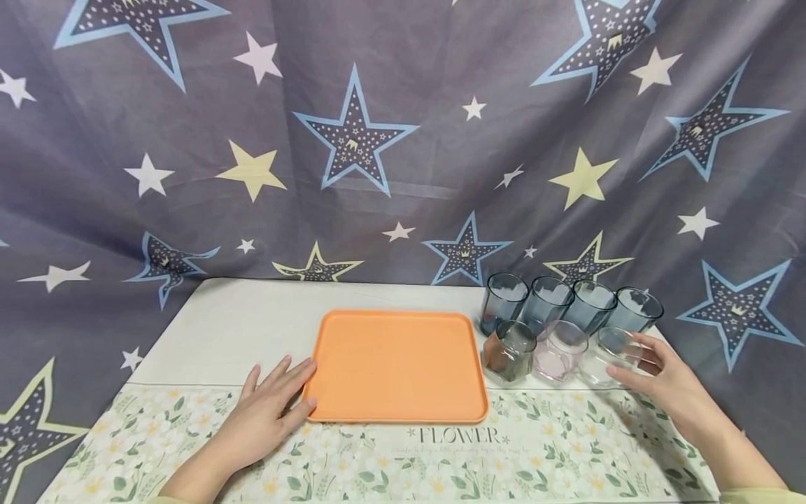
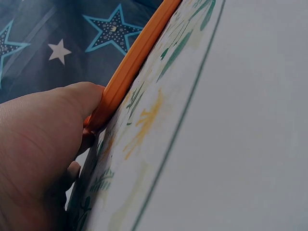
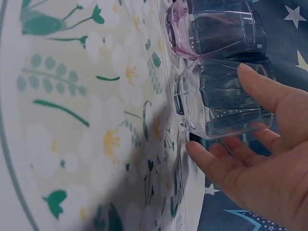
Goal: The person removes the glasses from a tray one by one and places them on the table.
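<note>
An orange rectangular tray (image 1: 397, 367) lies flat in the middle of the table. My left hand (image 1: 267, 416) is at its left edge, fingers spread and thumb touching the rim (image 2: 118, 89). On the right, a clear glass (image 1: 607, 357) stands upright at the end of the front row. My right hand (image 1: 670, 385) reaches around that glass from the right. In the right wrist view the thumb overlaps the clear glass (image 3: 226, 101), while the other fingers extend below it; firm contact cannot be made out. Beside it stand a pinkish glass (image 1: 559, 353) and a grey-brown faceted glass (image 1: 508, 353).
Several tall blue-tinted glasses (image 1: 548, 308) stand close together behind the front row. A floral mat (image 1: 403, 465) covers the front of the white table (image 1: 252, 315). A dark curtain with stars (image 1: 403, 161) hangs behind.
</note>
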`<act>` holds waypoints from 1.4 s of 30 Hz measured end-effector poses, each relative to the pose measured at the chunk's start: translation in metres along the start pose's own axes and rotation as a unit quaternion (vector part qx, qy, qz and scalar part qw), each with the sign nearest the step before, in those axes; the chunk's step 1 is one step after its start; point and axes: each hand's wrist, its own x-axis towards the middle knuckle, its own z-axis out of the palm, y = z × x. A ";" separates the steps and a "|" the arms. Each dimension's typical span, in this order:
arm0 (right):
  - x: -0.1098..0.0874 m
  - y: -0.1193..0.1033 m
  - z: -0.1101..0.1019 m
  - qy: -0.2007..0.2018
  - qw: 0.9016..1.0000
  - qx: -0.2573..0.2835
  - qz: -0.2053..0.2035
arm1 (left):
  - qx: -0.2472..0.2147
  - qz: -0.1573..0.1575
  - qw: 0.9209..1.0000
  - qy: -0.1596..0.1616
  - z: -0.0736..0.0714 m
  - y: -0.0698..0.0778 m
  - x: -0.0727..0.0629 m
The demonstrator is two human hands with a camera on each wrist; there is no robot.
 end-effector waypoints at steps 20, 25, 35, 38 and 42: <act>-0.005 -0.020 -0.004 0.035 0.993 -0.111 -0.020 | 0.006 -0.002 1.000 -0.001 -0.005 -0.001 0.005; -0.012 -0.044 0.005 0.105 0.969 -0.201 -0.093 | 0.029 -0.002 1.000 0.006 -0.014 0.003 0.006; -0.015 -0.076 0.041 0.159 0.933 -0.247 -0.208 | 0.129 0.026 0.991 0.038 -0.018 0.013 0.009; -0.015 -0.086 0.057 0.159 0.924 -0.255 -0.239 | 0.136 0.031 0.989 0.044 -0.016 0.024 0.012; -0.016 -0.102 0.084 0.158 0.907 -0.271 -0.281 | 0.142 0.048 0.988 0.044 -0.009 0.041 0.020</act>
